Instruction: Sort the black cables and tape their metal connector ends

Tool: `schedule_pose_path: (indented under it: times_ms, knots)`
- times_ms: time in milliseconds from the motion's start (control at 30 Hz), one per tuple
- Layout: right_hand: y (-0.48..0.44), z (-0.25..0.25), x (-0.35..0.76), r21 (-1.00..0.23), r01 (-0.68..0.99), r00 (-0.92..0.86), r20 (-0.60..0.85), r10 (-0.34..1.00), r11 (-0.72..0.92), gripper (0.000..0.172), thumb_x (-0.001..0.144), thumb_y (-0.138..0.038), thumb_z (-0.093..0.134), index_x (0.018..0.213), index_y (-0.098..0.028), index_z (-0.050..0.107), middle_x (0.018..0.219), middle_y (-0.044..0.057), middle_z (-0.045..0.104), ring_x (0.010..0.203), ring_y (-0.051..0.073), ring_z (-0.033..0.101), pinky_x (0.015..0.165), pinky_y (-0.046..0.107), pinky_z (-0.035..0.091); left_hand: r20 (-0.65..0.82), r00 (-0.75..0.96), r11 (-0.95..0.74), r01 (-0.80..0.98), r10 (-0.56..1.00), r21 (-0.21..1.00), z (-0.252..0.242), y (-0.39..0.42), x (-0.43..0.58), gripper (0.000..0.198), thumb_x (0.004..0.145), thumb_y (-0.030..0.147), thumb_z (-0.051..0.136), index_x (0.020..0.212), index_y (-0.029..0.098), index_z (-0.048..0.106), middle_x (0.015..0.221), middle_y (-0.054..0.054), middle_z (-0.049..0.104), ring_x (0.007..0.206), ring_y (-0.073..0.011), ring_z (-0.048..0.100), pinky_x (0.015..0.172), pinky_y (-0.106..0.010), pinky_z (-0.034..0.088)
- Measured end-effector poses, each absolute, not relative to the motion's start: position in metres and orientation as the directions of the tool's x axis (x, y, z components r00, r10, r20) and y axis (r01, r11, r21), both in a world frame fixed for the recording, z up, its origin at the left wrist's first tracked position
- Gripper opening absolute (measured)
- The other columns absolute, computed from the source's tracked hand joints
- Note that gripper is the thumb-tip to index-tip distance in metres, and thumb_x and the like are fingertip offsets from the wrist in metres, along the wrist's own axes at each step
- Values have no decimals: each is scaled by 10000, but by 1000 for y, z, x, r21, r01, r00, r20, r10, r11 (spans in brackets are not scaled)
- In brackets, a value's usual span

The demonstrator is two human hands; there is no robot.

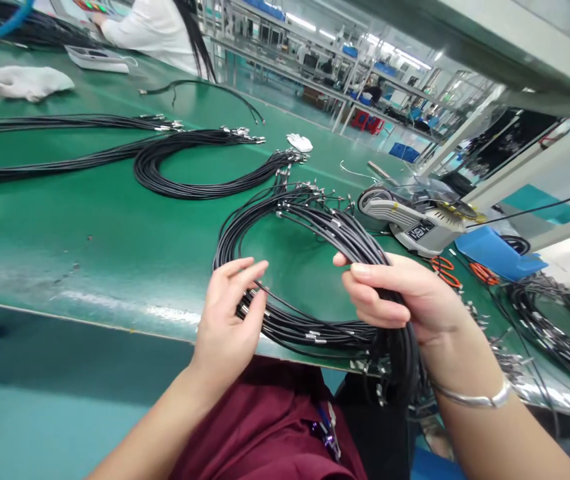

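A bundle of black cables (359,243) is gripped by the curled fingers of the right hand (377,287). The left hand (239,303) is held half-spread at the coil (227,240); whether anything is pinched by it cannot be told. Cables could be tangled if metal ends (309,193) beyond the hands were snagged. With a loosened right grip, strands might be spilled over the worktop (109,233) edge. Red crates (367,123) are seen far beyond the right hand; their contents cannot be made out.
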State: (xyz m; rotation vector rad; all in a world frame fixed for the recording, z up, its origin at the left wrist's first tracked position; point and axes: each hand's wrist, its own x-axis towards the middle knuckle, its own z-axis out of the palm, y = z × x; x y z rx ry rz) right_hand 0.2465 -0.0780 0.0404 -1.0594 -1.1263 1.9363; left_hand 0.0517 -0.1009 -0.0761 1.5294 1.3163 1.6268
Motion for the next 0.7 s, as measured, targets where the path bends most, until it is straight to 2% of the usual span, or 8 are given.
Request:
schedule_pose_path:
  times_ms: [67, 133, 233, 333, 467, 600, 700]
  knots:
    - [-79, 32, 242, -907, -118, -478, -305, 824, -404, 202, 769, -202, 650, 956, -138, 611, 535, -49, 532, 312, 5, 349, 323, 125, 251, 253, -316, -300, -110, 914, 948, -68, -108, 55, 453, 806, 155, 604, 1228, 297, 521, 1300, -64, 462, 1130, -221, 555, 961, -370, 480]
    - [-80, 24, 237, -910, -112, -496, -297, 816, -399, 220, 774, -198, 657, 973, -129, 596, 528, -46, 553, 325, 20, 412, 337, 124, 299, 73, -351, -217, -392, 934, 894, -59, -115, 57, 551, 794, 151, 626, 1287, 318, 447, 1341, -68, 450, 1153, -242, 553, 950, -377, 499]
    - [-84, 13, 230, -894, -151, -514, -295, 805, -423, 256, 777, -223, 656, 999, -122, 577, 530, -30, 588, 363, 57, 505, 362, 135, 371, -132, -337, -101, -592, 932, 799, -53, -123, 55, 576, 779, 121, 643, 1294, 268, 429, 1315, -105, 505, 1151, -264, 561, 931, -380, 519]
    - [-88, 5, 224, -866, -208, -516, -297, 803, -455, 308, 775, -256, 647, 1036, -123, 552, 549, -15, 609, 367, 80, 530, 351, 151, 389, -277, -256, 41, -661, 926, 749, -53, -119, 46, 517, 780, 76, 615, 1260, 172, 449, 1194, -169, 598, 1023, -277, 639, 852, -393, 561]
    - [-91, 3, 218, -852, -334, -478, -216, 852, -403, 343, 779, -225, 635, 1090, -110, 547, 516, -45, 564, 293, 14, 353, 300, 117, 271, -367, -143, 173, -690, 919, 703, -49, -93, 29, 266, 824, 48, 521, 1088, 71, 545, 1047, -201, 653, 864, -236, 686, 751, -344, 591]
    - [-91, 6, 224, -823, -495, -345, -106, 933, -277, 346, 806, -184, 608, 1143, -138, 551, 544, -54, 548, 312, -2, 291, 311, 115, 252, -364, -54, 242, -658, 930, 713, -43, -69, 18, 201, 840, 38, 492, 1025, 55, 571, 727, -78, 645, 556, -112, 623, 515, -215, 554]
    - [-90, 6, 230, -788, -578, -277, -56, 959, -213, 340, 824, -171, 591, 1162, -164, 559, 563, -59, 532, 325, -5, 279, 322, 117, 260, -392, -44, 285, -611, 919, 738, -46, -66, 14, 210, 821, 15, 494, 1021, 49, 546, 610, -16, 585, 441, -81, 541, 458, -221, 527]
